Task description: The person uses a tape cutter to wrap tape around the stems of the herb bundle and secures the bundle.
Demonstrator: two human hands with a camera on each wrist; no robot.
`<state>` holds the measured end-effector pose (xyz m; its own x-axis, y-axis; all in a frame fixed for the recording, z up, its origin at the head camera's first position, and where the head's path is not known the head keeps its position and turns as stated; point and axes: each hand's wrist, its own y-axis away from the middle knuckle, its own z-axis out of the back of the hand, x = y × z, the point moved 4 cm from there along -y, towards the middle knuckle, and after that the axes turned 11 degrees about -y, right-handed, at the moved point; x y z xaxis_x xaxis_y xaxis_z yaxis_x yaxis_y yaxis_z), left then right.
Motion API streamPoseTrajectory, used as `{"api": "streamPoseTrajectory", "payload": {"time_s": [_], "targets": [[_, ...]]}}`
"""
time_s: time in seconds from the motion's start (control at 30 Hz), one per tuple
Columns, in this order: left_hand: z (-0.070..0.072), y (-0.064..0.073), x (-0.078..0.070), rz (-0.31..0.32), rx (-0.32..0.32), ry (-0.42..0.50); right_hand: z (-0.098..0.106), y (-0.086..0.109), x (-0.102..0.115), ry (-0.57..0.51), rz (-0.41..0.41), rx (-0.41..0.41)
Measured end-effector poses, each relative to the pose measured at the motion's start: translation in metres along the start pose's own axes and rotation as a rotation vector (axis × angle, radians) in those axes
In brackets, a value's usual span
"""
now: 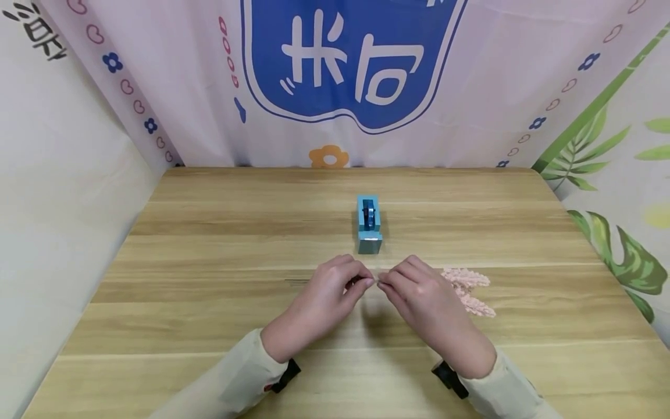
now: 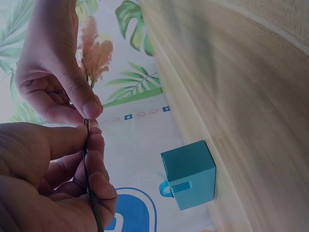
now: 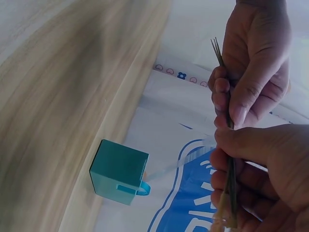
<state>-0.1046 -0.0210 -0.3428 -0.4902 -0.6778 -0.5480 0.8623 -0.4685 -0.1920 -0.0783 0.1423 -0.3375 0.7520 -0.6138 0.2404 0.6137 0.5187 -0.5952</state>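
Both hands meet over the table, gripping one thin bundle of stems [image 2: 87, 162] that carries fluffy pink dried flowers [image 1: 467, 279]. My left hand [image 1: 330, 291] pinches the stems toward their bare ends, which stick out past it as fine dark tips [image 3: 216, 48]. Right beside it, my right hand [image 1: 426, 297] pinches the bundle between thumb and fingers, nearer the flower heads. The two sets of fingertips almost touch. A faint clear strip [image 3: 193, 155] runs between the blue tape dispenser [image 1: 369, 241] and the hands in the right wrist view.
The dispenser stands on the wooden table [image 1: 220, 233] just beyond the hands, its blue roll on top. A printed curtain [image 1: 199, 105] hangs along the table's back edge. Light patterned cloths flank both sides.
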Motion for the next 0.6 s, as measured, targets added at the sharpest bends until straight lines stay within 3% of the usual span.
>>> {"api": "streamPoseTrajectory", "payload": {"time_s": [0.37,0.6], "targets": [[-0.0023,0.0016,0.0007,-0.032,-0.048,0.005,0.0041,0.0024,0.0002,0.011,-0.034,0.013],[-0.0045,0.0006,0.0012,-0.041,-0.059,-0.024,0.0064,0.0004,-0.001,0.011,-0.062,0.095]]}}
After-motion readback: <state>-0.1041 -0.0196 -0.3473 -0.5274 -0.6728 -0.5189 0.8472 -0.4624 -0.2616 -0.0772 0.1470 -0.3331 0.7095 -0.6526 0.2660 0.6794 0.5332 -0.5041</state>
